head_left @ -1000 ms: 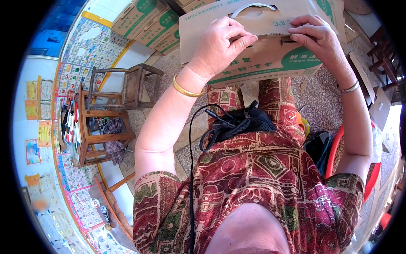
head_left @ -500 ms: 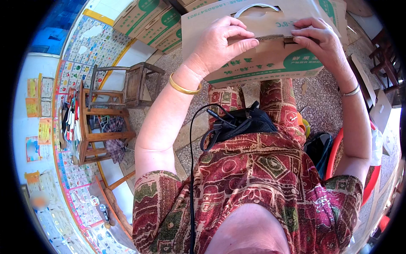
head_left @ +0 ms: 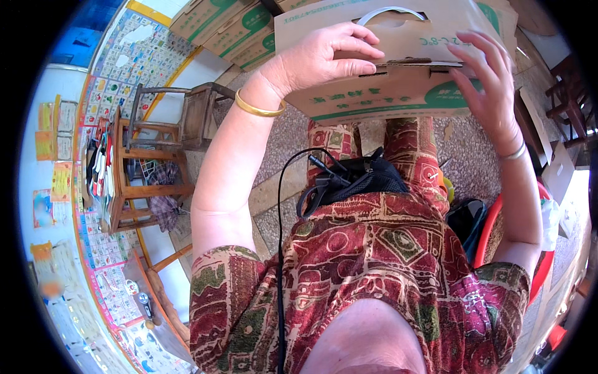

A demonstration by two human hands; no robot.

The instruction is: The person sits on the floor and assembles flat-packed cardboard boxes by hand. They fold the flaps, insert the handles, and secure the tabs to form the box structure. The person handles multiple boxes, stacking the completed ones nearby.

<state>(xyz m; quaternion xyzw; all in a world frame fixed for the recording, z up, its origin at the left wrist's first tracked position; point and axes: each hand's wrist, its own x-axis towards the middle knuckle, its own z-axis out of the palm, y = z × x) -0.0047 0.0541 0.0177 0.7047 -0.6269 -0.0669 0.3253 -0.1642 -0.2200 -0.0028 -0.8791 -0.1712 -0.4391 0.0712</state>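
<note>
A brown cardboard carton point(head_left: 386, 90) with green print stands before my legs. A white strap handle point(head_left: 392, 12) arches over a cut-out in its top panel. Along the near top edge, the flap seam shows a narrow dark gap and small slots. My left hand point(head_left: 330, 53) is over this edge, left of the handle, with thumb and fingers apart and nothing between them. My right hand point(head_left: 489, 81) is at the right end of the edge, its fingers spread and slightly blurred. Whether its fingertips touch the carton I cannot tell.
More printed cartons point(head_left: 230, 31) are stacked at the far left. A wooden chair point(head_left: 199, 118) and a wooden rack point(head_left: 156, 190) stand on my left. A black pouch point(head_left: 355, 181) with a cable lies at my waist. A red-rimmed basket point(head_left: 545, 274) is on my right.
My right hand has spread its fingers and moved slightly right, off the flap edge it was pressing. My left hand has shifted a little left and its fingers have loosened.
</note>
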